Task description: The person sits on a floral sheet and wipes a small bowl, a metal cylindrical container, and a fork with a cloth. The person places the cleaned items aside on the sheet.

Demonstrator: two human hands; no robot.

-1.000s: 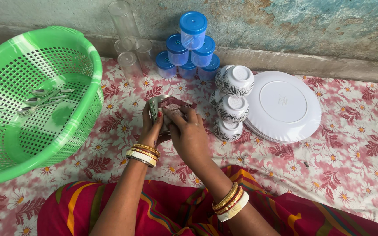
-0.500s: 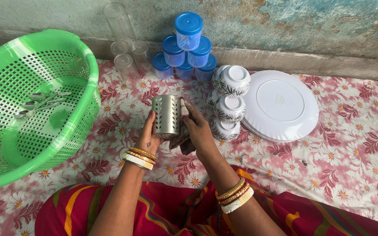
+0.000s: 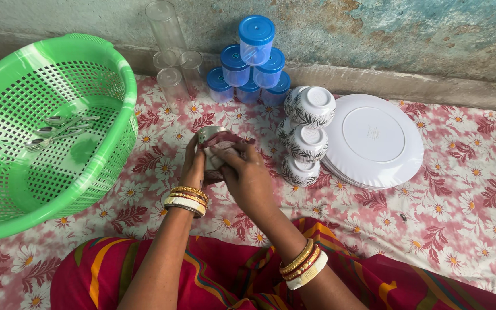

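Observation:
My left hand (image 3: 194, 166) grips a perforated steel holder (image 3: 206, 136) from the left side, over the flowered cloth in front of me. My right hand (image 3: 247, 175) presses a reddish-brown rag (image 3: 225, 139) against the top and near side of the holder, so most of the holder is hidden. Both wrists carry gold, red and white bangles.
A green plastic basket (image 3: 116, 109) with several steel spoons (image 3: 58, 129) lies at the left. Clear tumblers (image 3: 170, 51) and stacked blue-lidded jars (image 3: 252, 54) stand by the wall. Upturned patterned bowls (image 3: 308, 135) and a stack of white plates (image 3: 374, 140) sit at the right.
Half a second ago the holder stood upright in my left hand with the rag at its right side; now it is tipped and my right hand covers it with the rag.

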